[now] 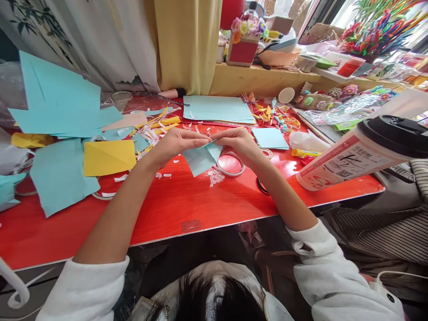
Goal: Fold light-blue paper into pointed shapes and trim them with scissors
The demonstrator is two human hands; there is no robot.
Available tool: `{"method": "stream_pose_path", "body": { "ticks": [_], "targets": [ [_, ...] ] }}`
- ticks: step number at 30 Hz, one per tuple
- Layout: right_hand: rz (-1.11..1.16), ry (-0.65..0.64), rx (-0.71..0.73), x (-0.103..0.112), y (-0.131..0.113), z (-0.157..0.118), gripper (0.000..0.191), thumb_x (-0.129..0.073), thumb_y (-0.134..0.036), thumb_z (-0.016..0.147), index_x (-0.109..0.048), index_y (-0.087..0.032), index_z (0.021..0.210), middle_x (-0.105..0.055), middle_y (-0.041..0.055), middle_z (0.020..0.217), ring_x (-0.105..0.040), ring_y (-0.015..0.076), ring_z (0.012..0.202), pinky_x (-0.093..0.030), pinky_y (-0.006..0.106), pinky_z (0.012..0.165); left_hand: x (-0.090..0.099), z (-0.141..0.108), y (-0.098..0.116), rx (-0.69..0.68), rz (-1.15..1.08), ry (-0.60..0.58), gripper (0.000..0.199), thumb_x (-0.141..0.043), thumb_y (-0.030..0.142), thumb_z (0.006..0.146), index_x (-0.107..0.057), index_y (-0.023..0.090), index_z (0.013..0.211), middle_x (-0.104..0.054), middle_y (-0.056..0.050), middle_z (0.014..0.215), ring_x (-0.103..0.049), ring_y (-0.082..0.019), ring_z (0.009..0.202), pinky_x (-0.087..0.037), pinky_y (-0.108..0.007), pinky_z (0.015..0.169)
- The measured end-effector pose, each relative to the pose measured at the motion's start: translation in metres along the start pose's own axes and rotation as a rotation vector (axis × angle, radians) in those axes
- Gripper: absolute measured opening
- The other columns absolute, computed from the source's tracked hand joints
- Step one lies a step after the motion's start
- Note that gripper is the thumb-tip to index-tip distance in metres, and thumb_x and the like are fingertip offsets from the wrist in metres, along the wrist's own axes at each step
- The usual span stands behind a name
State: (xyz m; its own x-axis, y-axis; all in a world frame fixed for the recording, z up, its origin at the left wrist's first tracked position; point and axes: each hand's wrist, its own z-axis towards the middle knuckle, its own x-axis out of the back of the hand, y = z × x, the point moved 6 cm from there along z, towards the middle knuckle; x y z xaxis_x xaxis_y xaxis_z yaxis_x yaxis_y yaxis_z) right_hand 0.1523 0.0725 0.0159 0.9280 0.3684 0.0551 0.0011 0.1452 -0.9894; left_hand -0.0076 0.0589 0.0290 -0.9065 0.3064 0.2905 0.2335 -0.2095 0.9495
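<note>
Between my two hands hangs a small light blue sheet of paper (201,159) with creases, held up over the red table. My left hand (179,141) pinches its upper edge from the left, fingers pressed together. From the right, my right hand (238,141) pinches the same edge close to my left fingertips. Just behind the paper, to the right, a white ring of tape (231,164) lies on the table.
The red table (160,218) bears blue sheets (62,174) and a yellow sheet (109,158) at left, a blue stack (217,109) and paper scraps (267,113) at the back. A large cup (347,154) with a black lid leans at right.
</note>
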Motion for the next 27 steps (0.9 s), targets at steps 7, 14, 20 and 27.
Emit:
{"method": "stream_pose_path", "body": {
  "ticks": [7, 14, 20, 27],
  "targets": [
    [-0.083, -0.026, 0.034, -0.0016, -0.0018, -0.0009, 0.02, -0.064, -0.021, 0.072, -0.076, -0.017, 0.088, -0.07, 0.0025, 0.075, -0.06, 0.0094, 0.061, -0.051, 0.025, 0.063, -0.0044, 0.0011, -0.0019, -0.005, 0.02, -0.032, 0.025, -0.072, 0.034, 0.069, -0.069, 0.018, 0.088, -0.07, -0.003, 0.08, -0.063, -0.015, 0.079, -0.046, -0.027, 0.069],
    [-0.1, -0.098, 0.0, -0.0058, -0.0024, -0.0032, 0.029, -0.068, -0.035, 0.075, -0.072, -0.015, 0.097, -0.07, 0.0055, 0.087, -0.063, 0.0113, 0.07, -0.051, 0.026, 0.067, -0.0045, 0.0026, -0.0024, -0.026, 0.045, -0.019, 0.021, -0.072, 0.03, 0.067, -0.068, 0.015, 0.082, -0.067, -0.004, 0.082, -0.059, -0.012, 0.073, -0.044, -0.023, 0.063],
    [-0.157, -0.101, -0.003, -0.0044, 0.0034, 0.0009, 0.025, -0.069, -0.036, 0.075, -0.069, -0.013, 0.082, -0.066, 0.0037, 0.072, -0.06, 0.0115, 0.065, -0.051, 0.027, 0.064, -0.0069, 0.0024, -0.0035, 0.003, 0.051, -0.016, 0.025, -0.072, 0.034, 0.068, -0.067, 0.017, 0.086, -0.067, -0.003, 0.08, -0.058, -0.013, 0.073, -0.042, -0.024, 0.063],
    [-0.248, -0.071, 0.026, -0.0045, 0.0009, 0.0009, 0.034, -0.068, -0.046, 0.073, -0.067, -0.013, 0.08, -0.065, 0.0046, 0.075, -0.061, 0.013, 0.067, -0.052, 0.028, 0.064, -0.0041, 0.0031, -0.0065, 0.05, 0.142, 0.029, 0.033, -0.071, 0.044, 0.068, -0.073, 0.015, 0.085, -0.07, -0.006, 0.085, -0.058, -0.015, 0.074, -0.041, -0.026, 0.065]
  ]
}}
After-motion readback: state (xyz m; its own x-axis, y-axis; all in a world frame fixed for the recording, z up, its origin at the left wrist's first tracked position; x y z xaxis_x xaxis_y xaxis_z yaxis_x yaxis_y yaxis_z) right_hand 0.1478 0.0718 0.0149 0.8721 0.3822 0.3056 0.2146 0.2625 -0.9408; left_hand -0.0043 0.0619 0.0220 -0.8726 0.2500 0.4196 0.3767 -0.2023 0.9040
